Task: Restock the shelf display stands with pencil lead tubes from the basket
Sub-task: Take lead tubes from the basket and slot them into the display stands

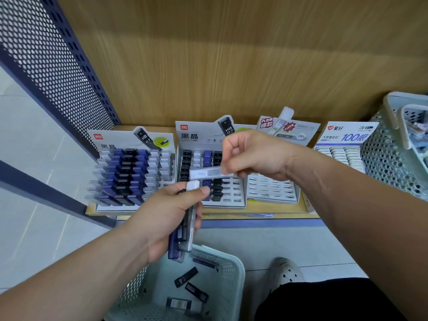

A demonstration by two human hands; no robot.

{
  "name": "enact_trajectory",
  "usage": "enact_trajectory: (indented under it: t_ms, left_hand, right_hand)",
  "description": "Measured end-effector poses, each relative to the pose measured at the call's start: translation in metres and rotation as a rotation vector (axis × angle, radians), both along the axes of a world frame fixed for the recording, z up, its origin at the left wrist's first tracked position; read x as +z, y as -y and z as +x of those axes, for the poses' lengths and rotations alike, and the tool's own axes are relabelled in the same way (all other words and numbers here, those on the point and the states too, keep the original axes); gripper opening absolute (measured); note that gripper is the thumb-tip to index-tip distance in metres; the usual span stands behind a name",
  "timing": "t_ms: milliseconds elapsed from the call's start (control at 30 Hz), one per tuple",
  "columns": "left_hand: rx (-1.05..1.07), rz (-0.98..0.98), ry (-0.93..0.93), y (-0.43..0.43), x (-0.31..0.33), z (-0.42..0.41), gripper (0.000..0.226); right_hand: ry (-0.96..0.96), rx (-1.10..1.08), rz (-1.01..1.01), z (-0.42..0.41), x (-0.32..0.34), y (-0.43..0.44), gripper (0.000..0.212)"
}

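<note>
My right hand [253, 155] pinches one clear lead tube [205, 173], held sideways above the middle display stand [232, 203]. Just below it, my left hand [171, 214] is closed on a bundle of lead tubes [181, 235], blue, black and clear, with a white cap sticking out at the thumb. The pale green basket [231, 274] sits under my left hand with a few black tubes [186, 276] lying in it. The left stand [136, 174] is nearly full of blue, black and clear tubes. The middle stand is partly filled. The third stand [271, 193] shows mostly vacant slots.
A fourth stand [342, 154] with white tubes is at the right, beside a grey perforated basket [393, 158] on the shelf. A dark perforated metal panel [46, 59] bounds the shelf on the left. A wooden back wall rises behind. My shoe [286, 271] rests on the tiled floor.
</note>
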State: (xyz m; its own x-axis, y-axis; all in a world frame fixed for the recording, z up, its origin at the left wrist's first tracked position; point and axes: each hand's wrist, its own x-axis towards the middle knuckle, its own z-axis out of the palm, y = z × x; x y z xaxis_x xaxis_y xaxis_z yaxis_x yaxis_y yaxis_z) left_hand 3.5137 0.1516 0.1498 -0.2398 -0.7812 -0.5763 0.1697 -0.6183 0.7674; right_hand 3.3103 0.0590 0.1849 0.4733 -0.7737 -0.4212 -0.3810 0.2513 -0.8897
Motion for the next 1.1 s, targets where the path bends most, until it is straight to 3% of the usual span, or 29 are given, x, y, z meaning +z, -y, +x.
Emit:
enact_trajectory:
  t_ms: [133,267,500,700,833,933,1100]
  left_hand:
    - [0.056,-0.010,-0.039,0.003,0.000,-0.001,0.016]
    - [0.067,0.008,-0.073,0.002,0.000,-0.006,0.019]
    - [0.117,0.118,-0.099,0.005,0.003,-0.003,0.023]
    - [0.187,0.112,-0.103,0.007,0.004,-0.002,0.017]
    - [0.280,0.153,-0.105,0.011,0.004,-0.001,0.012]
    - [0.300,0.202,-0.140,0.015,0.006,0.002,0.019]
    - [0.222,0.240,-0.110,0.013,0.005,0.002,0.027]
  right_hand:
    - [-0.050,0.248,0.044,0.000,0.002,-0.005,0.051]
    - [-0.070,0.343,0.030,0.007,0.001,-0.006,0.071]
    - [0.022,0.190,0.089,0.006,-0.001,-0.008,0.064]
    - [-0.031,0.267,0.116,0.012,0.003,-0.010,0.028]
    - [0.051,0.298,0.087,0.014,0.005,-0.011,0.034]
    - [0.049,0.323,-0.022,0.015,0.003,-0.011,0.038]
    - [0.085,0.120,-0.179,0.016,-0.001,-0.008,0.014]
